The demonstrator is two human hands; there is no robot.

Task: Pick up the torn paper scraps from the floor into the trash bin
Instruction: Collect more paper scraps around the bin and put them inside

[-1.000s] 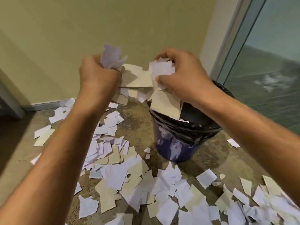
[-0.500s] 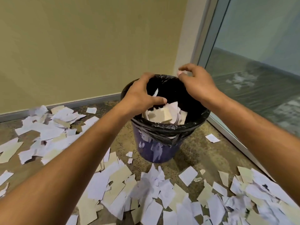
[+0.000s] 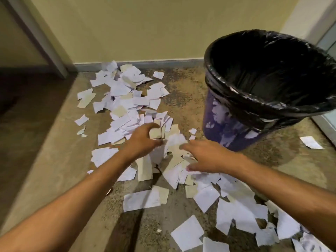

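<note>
two bare forearms, no sleeves visible up to the frame edge; the left hand (image 3: 143, 140) and right hand (image 3: 205, 157) are ungloved

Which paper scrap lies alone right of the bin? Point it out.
The white scrap on bare floor by the glass door, beyond the trash bin; the others lie left of it.

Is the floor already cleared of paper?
No, many torn paper scraps still lie on the floor beside the trash bin.

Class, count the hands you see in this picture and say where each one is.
2. The left hand reaches over the paper scraps at mid-floor; the right hand hovers beside it, nearer the trash bin. None hidden.
</note>
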